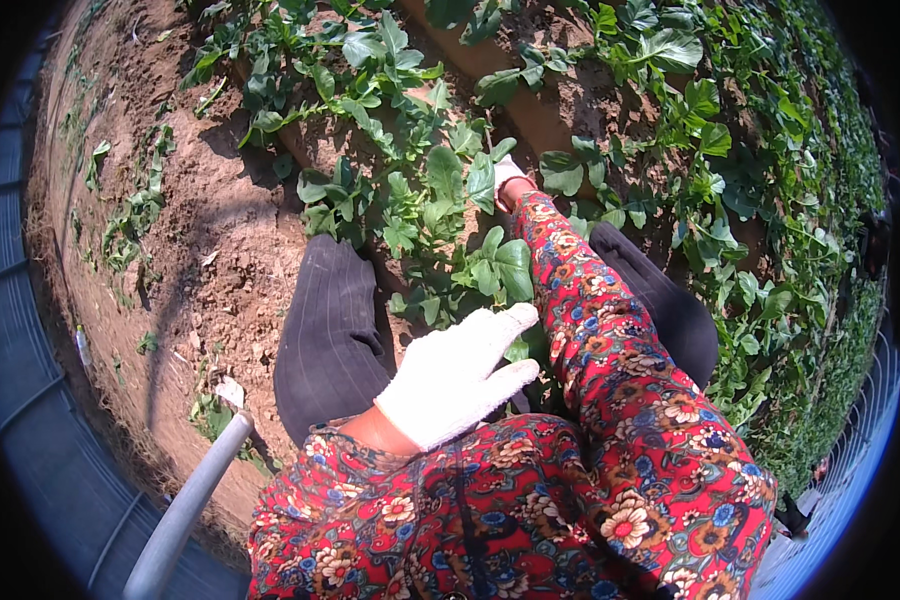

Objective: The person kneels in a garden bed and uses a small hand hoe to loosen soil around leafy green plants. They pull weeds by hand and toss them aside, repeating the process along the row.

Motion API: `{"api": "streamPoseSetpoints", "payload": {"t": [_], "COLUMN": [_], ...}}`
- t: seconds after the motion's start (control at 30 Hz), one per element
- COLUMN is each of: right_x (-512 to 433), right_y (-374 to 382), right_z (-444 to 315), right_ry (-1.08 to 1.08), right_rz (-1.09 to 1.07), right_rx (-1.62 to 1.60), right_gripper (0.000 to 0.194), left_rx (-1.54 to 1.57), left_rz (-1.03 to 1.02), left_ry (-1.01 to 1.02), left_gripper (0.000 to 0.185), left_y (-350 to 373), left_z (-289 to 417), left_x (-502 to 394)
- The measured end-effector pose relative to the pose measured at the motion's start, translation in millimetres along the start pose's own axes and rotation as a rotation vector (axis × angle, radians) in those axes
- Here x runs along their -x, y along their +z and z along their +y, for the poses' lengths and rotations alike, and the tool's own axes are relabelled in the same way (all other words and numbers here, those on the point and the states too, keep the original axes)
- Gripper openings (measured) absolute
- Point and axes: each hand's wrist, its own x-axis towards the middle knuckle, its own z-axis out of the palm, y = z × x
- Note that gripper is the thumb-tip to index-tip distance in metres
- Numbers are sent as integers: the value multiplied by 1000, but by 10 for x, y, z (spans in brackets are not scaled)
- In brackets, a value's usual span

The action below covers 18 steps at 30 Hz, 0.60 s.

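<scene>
My left hand (465,371), in a white knit glove, is at the lower middle with its fingers apart and nothing seen in it. Just above its fingertips grows a broad-leaved green plant (499,266). My right arm reaches forward in a red floral sleeve; my right hand (508,174), also in a white glove, is low among the leafy plants (446,176). Leaves partly cover its fingers, and a thin, stick-like thing rises just beyond it. Whether the hand grips that is hidden.
My dark-trousered knees flank the plants. Reddish soil (232,292) with wilted greens (139,217) lies left. A grey pole (187,502) rises at lower left, near sheeting along the edge. Dense greenery (780,300) fills the right. A small bottle (82,345) stands far left.
</scene>
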Motion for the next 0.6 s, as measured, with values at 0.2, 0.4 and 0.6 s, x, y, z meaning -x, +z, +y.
{"api": "streamPoseSetpoints", "payload": {"t": [0.2, 0.4, 0.6], "right_x": [269, 458, 516], "right_y": [42, -280, -300], "right_z": [-106, 316, 727], "right_ry": [-137, -85, 51], "right_rz": [-175, -140, 151], "right_rx": [-319, -469, -275], "right_gripper": [44, 42, 66], "left_rx": [-43, -18, -8], "left_rz": [97, 69, 76], "left_ry": [104, 43, 25], "left_gripper": [50, 49, 49], "left_y": [107, 58, 4], "left_z": [-138, -98, -73], "left_x": [-39, -40, 22]}}
